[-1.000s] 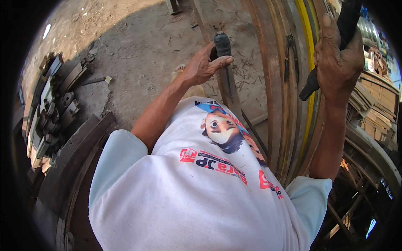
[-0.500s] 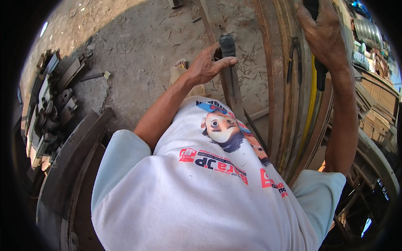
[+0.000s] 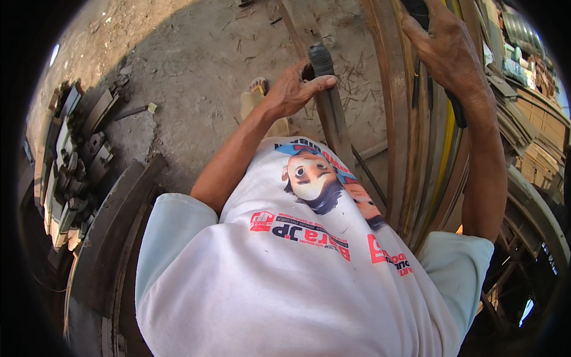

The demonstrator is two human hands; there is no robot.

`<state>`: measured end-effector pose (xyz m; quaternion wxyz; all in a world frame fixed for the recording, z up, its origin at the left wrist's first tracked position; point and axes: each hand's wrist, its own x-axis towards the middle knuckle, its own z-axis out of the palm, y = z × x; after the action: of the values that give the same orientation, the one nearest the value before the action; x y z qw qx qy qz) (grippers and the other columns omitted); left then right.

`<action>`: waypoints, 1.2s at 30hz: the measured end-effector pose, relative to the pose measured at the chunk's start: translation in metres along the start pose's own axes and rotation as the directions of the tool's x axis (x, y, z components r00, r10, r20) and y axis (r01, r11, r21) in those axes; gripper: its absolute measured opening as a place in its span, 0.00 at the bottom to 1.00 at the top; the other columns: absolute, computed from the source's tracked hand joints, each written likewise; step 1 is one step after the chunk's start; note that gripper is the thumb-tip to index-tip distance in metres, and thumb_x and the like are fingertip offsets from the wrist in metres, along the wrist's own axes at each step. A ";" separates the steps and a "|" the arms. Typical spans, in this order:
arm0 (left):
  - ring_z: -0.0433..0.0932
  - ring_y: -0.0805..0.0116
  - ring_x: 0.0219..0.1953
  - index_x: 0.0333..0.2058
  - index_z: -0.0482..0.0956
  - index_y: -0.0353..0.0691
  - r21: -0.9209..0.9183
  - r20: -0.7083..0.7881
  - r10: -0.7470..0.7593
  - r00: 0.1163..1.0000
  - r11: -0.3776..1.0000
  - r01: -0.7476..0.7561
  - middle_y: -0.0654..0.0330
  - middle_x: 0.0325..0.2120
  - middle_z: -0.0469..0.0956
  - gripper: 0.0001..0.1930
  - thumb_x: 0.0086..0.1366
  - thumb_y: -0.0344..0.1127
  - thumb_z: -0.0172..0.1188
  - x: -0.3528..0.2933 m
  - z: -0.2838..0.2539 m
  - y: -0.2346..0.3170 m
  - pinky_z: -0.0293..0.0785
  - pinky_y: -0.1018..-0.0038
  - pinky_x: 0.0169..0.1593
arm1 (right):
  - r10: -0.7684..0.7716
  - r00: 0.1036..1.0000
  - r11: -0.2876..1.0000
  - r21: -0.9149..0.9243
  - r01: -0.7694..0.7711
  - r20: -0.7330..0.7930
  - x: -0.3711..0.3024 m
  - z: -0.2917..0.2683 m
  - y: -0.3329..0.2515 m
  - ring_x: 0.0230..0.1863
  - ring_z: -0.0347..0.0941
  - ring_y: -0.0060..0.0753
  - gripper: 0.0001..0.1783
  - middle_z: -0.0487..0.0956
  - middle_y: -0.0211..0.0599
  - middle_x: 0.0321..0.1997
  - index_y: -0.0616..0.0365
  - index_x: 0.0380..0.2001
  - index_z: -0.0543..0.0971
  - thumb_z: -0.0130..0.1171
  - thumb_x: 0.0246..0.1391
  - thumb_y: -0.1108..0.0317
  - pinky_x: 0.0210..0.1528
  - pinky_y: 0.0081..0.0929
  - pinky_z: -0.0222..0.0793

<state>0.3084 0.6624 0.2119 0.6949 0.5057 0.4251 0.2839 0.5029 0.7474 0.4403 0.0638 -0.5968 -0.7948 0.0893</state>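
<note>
My left hand (image 3: 293, 92) is closed around a dark, rounded, wrapped handle (image 3: 321, 59), the thumb stretched across just below its top. A narrow strip continues from the handle down along a wooden bar (image 3: 337, 134) toward my shirt; its exact kind is unclear. At the upper right, my right hand (image 3: 449, 53) grips a black-handled tool (image 3: 457, 110). The handle's butt shows beside my wrist, and a black part shows between thumb and fingers; the rest is hidden. Under that hand, dark pliers-like handles (image 3: 416, 89) lie on long timber strips (image 3: 386, 89).
Stacked dark offcuts (image 3: 71, 160) rise at the left, with curved boards (image 3: 110, 226) nearer me. A yellow strip (image 3: 443, 152) runs along the timber at right. Further right stand stacked planks (image 3: 517, 131) and a round metal container (image 3: 523, 33). Dusty ground (image 3: 196, 65) holds scattered debris.
My right hand has shifted a little left with the black-handled tool, covering more of the pliers-like handles. My left hand stays at the wrapped handle. The view has tilted slightly.
</note>
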 end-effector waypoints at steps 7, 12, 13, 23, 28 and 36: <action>0.83 0.68 0.42 0.49 0.77 0.34 -0.114 0.068 0.036 0.997 0.993 -0.028 0.59 0.37 0.81 0.25 0.68 0.51 0.69 -0.006 0.010 0.017 0.83 0.69 0.47 | 0.300 0.907 0.946 0.028 -0.322 0.294 -0.095 0.021 0.027 0.31 0.81 0.44 0.18 0.79 0.45 0.27 0.56 0.51 0.75 0.65 0.62 0.62 0.37 0.44 0.72; 0.83 0.71 0.41 0.50 0.77 0.35 0.176 0.127 0.221 0.967 0.954 -0.241 0.59 0.38 0.83 0.21 0.66 0.42 0.71 -0.027 0.032 0.053 0.82 0.70 0.45 | 0.483 0.869 0.843 0.211 -0.496 0.112 -0.157 0.040 0.056 0.34 0.79 0.35 0.20 0.81 0.45 0.31 0.60 0.51 0.76 0.66 0.62 0.59 0.39 0.40 0.72; 0.84 0.71 0.41 0.50 0.76 0.35 0.199 0.153 0.239 0.959 0.943 -0.267 0.58 0.38 0.83 0.21 0.66 0.42 0.71 -0.033 0.037 0.060 0.82 0.70 0.45 | 0.501 0.860 0.827 0.243 -0.507 0.091 -0.171 0.043 0.061 0.35 0.79 0.34 0.21 0.81 0.45 0.32 0.61 0.51 0.76 0.66 0.62 0.59 0.40 0.39 0.72; 0.85 0.57 0.43 0.52 0.75 0.36 0.352 -0.003 0.287 0.958 0.897 -0.267 0.51 0.43 0.83 0.22 0.68 0.44 0.68 -0.041 0.062 0.062 0.83 0.62 0.46 | 0.666 0.700 0.355 0.714 -0.603 0.259 -0.263 0.071 0.048 0.27 0.74 0.21 0.20 0.77 0.33 0.31 0.68 0.51 0.76 0.62 0.66 0.61 0.30 0.25 0.72; 0.84 0.61 0.47 0.53 0.73 0.34 -0.094 -0.102 0.155 0.983 0.982 -0.165 0.52 0.45 0.81 0.23 0.73 0.49 0.62 -0.006 0.025 0.019 0.86 0.63 0.50 | 0.680 0.732 0.435 0.780 -0.450 0.043 -0.292 0.111 0.039 0.22 0.71 0.16 0.15 0.75 0.29 0.24 0.66 0.47 0.75 0.62 0.64 0.66 0.25 0.19 0.67; 0.84 0.60 0.49 0.53 0.73 0.33 -0.175 0.023 0.080 0.997 0.982 -0.075 0.52 0.46 0.81 0.25 0.73 0.51 0.60 0.019 -0.010 0.000 0.86 0.64 0.53 | 0.652 0.726 0.344 0.769 -0.540 0.218 -0.313 0.124 0.020 0.19 0.69 0.16 0.13 0.74 0.29 0.23 0.64 0.45 0.73 0.62 0.64 0.68 0.22 0.21 0.63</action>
<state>0.3090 0.6829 0.2051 0.7310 0.4636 0.3683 0.3393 0.5836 0.4442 0.3169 0.3339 -0.7550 -0.3885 0.4094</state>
